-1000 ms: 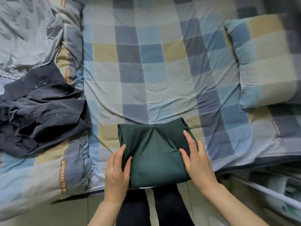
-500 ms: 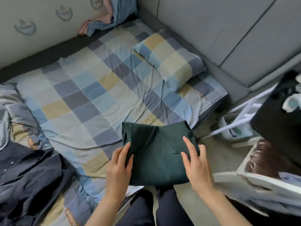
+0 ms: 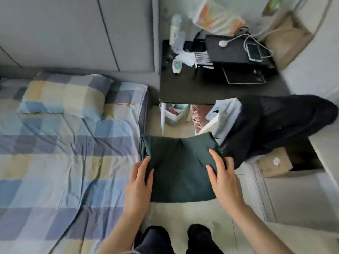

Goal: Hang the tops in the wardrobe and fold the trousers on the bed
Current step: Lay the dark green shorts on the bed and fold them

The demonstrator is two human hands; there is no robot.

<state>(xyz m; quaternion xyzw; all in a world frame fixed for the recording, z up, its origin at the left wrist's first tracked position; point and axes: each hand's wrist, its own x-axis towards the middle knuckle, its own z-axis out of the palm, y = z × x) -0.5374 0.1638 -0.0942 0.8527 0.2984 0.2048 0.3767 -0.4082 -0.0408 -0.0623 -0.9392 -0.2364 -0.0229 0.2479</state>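
Both my hands, left [image 3: 138,182] and right [image 3: 222,178], grip the folded green trousers [image 3: 178,167], fingers curled underneath. They're off the bed's [image 3: 64,162] right edge. Sheet lettering is unreadable.

Grey padded headboard [image 3: 73,33] beside cluttered black desk [image 3: 211,92].

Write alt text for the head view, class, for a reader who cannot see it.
Two hands, left hand and right hand, hold a folded dark green garment by its sides, above the floor beside a bed with checked bedding and a pillow. A cluttered black desk stands beyond.
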